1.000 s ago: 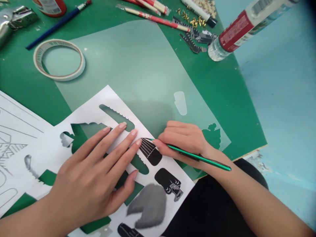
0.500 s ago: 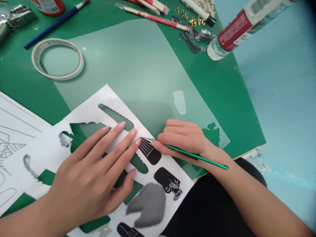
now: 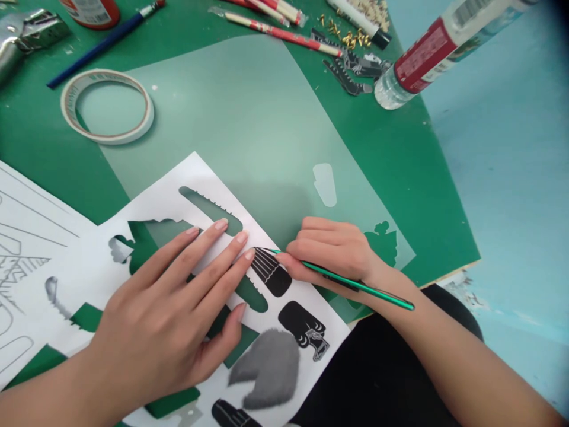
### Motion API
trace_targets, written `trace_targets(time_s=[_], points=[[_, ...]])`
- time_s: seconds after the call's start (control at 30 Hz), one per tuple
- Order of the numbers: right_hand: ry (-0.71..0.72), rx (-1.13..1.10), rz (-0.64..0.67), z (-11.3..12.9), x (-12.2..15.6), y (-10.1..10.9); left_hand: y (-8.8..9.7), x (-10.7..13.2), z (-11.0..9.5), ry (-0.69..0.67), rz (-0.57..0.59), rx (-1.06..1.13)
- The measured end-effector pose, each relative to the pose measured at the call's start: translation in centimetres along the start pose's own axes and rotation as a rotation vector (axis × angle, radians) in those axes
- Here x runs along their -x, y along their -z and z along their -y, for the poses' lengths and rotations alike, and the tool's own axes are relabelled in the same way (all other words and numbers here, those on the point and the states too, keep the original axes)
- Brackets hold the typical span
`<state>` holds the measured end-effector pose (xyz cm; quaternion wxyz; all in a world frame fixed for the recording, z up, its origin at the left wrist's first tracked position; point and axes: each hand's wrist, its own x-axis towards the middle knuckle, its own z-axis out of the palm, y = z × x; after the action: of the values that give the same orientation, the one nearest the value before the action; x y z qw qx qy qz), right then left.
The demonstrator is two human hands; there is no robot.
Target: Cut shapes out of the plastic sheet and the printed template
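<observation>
My left hand lies flat with fingers spread on a white paper sheet that has printed shapes and cut-out openings. My right hand is closed around a slim green craft knife, whose thin tip touches the top edge of a black striped shape, close to my left fingertips. Below that shape are a black printed figure and a grey furry-looking shape. Under the paper, a translucent sheet has cut-out holes.
A tape roll rests at the upper left, near a blue paintbrush and a metal tool. Upper right are a bottle, brass fasteners, wrapped sticks and black cut-outs. A line drawing lies left.
The whole view has shifted very slightly. Both hands stay where they were on the paper, and the knife tip remains at the striped shape's top edge.
</observation>
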<state>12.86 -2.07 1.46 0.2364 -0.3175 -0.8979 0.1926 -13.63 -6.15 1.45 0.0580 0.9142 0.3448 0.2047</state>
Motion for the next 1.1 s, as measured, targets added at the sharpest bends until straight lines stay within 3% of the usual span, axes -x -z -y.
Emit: trace_targets(time_s=[0.53,1.1], points=[[-0.121,-0.022,-0.035,1.0,0.6,-0.6,0.1,0.1,0.1,0.002,-0.005,-0.009],[-0.12,-0.035,-0.028,1.0,0.6,-0.3,0.1,0.0,0.0,0.006,-0.004,0.003]])
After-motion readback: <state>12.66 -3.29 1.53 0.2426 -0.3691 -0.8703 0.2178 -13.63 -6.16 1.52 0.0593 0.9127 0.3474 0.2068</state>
